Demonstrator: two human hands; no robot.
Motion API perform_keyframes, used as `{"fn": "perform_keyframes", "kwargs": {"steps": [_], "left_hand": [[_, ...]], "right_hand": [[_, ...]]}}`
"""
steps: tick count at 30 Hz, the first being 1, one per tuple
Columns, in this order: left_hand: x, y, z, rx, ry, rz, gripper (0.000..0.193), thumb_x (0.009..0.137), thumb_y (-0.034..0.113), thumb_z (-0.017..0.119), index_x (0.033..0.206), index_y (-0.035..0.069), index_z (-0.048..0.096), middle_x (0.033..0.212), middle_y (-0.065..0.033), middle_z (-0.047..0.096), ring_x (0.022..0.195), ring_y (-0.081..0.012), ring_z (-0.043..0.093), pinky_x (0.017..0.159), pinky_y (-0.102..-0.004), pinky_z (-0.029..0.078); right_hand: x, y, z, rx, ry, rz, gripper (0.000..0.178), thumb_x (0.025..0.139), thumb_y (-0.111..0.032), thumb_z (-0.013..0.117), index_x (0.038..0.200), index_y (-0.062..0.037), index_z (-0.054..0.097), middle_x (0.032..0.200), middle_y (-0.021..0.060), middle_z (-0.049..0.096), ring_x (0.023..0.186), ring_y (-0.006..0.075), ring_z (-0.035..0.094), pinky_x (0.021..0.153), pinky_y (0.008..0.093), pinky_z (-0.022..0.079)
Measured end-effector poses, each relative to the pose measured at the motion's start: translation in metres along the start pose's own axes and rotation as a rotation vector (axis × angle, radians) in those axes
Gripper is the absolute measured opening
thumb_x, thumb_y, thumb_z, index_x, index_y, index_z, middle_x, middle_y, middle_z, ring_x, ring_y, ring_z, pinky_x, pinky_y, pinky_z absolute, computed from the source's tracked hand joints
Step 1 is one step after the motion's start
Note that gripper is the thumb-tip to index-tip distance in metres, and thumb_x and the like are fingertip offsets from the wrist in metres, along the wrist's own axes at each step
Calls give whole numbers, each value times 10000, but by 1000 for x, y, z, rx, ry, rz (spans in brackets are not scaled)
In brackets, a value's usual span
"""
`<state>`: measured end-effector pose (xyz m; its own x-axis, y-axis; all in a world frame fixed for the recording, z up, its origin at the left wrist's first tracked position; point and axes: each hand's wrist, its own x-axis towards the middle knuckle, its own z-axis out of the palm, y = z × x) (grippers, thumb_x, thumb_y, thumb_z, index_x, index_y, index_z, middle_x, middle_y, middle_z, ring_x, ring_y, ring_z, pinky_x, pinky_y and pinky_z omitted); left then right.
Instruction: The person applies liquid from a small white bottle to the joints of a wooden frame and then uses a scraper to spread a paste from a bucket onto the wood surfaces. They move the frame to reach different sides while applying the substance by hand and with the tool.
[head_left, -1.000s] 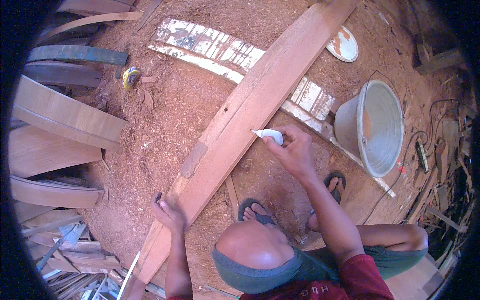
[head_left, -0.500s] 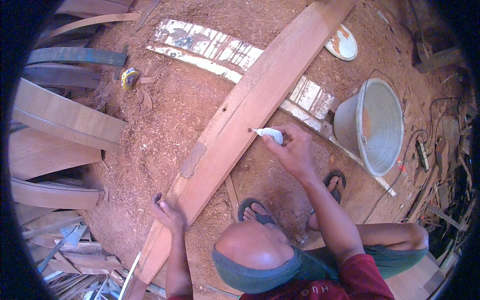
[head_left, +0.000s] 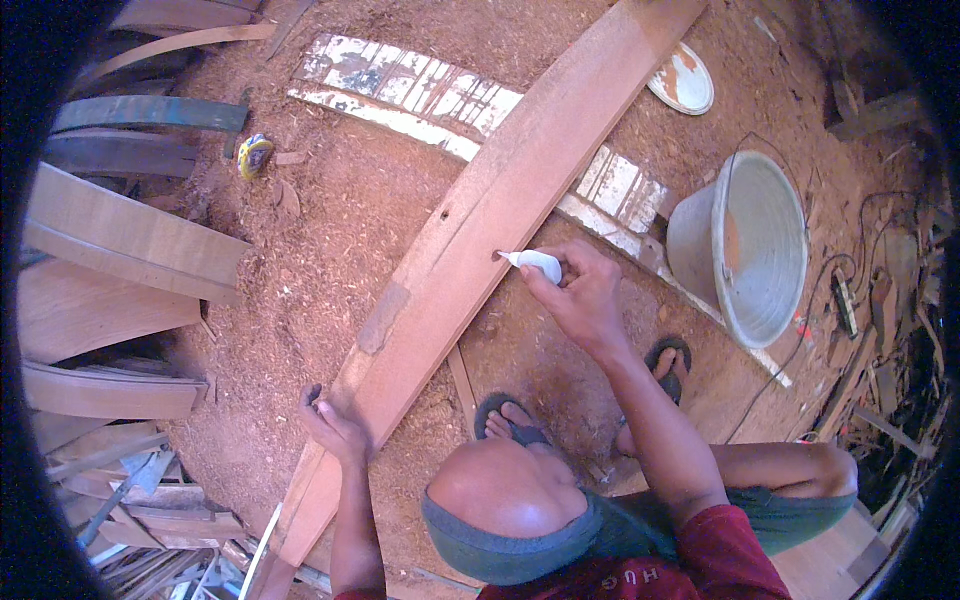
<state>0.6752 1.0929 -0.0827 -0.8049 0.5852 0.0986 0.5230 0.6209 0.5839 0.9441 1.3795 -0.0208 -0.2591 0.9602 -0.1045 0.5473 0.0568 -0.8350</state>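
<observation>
Being pressed against a long curved wooden plank (head_left: pixel 470 250) is the nozzle of a small white squeeze bottle (head_left: pixel 535 264), which is being gripped by the right hand (head_left: pixel 580 300) w/ fingers closed round its body. The tip is being held at a small dark hole approx. midway along the plank; a second hole is being shown a little higher up the same face. The plank is being steadied lower down by the left hand (head_left: pixel 335 428), whose fingers are being curled over the plank's left edge, closed on it. The plank is lying diagonally on a sawdust-covered floor (head_left: pixel 330 230), running from lower left to upper right. Two feet in dark sandals (head_left: pixel 510 415) are being kept just right of the plank, near the bottle hand. A large grey metal basin (head_left: pixel 745 245) is being seen tipped on its side to the right, well apart from the plank. A white-painted slatted board (head_left: pixel 420 90) is lying under the plank, crossing it. Curved timber pieces (head_left: pixel 120 240) are being stacked at left, and a yellow tape measure (head_left: pixel 254 156) is lying near them.
</observation>
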Motion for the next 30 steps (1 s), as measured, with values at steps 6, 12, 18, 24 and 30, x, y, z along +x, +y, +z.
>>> {"fn": "perform_keyframes", "kwargs": {"steps": [6, 12, 18, 24, 30], "left_hand": [[-1, -5, 1, -12, 1, -9, 461, 1011, 337, 396, 1235, -44, 525, 1130, -209, 589, 1063, -334, 560, 963, -432, 401], [-1, -2, 1, -15, 3, -15, 468, 1009, 343, 399, 1227, -50, 529, 1148, -214, 589, 1084, -339, 556, 973, -436, 398], [-6, -7, 1, 36, 38, -5, 482, 1018, 354, 386, 1229, -55, 529, 1181, -220, 583, 1114, -346, 547, 993, -437, 391], [-3, 1, 2, 28, 47, 12, 469, 1021, 348, 398, 1213, -56, 541, 1168, -216, 581, 1107, -353, 543, 991, -441, 389], [-3, -1, 1, 50, 62, 41, 459, 1024, 341, 399, 1205, -55, 544, 1167, -215, 572, 1112, -349, 530, 1000, -444, 377]], "right_hand": [[-2, 1, 0, 49, -29, 93, 253, 800, -171, 784, 960, 14, 719, 831, 80, 695, 707, 94, 626, 607, 256, 505], [-9, 13, -3, 200, 0, 130, 259, 828, -151, 767, 1009, 24, 705, 884, 73, 706, 777, 90, 638, 662, 255, 521], [-16, 20, -8, 258, -21, 203, 281, 835, -168, 759, 1034, 21, 702, 925, 96, 713, 804, 134, 657, 690, 281, 529], [-6, 20, -4, 185, -45, 63, 286, 831, -169, 765, 1042, 15, 707, 918, 91, 708, 776, 115, 645, 669, 262, 522], [-7, 17, -2, 163, -46, 48, 278, 806, -182, 778, 1004, 5, 721, 890, 94, 703, 741, 123, 639, 661, 271, 518]]}}
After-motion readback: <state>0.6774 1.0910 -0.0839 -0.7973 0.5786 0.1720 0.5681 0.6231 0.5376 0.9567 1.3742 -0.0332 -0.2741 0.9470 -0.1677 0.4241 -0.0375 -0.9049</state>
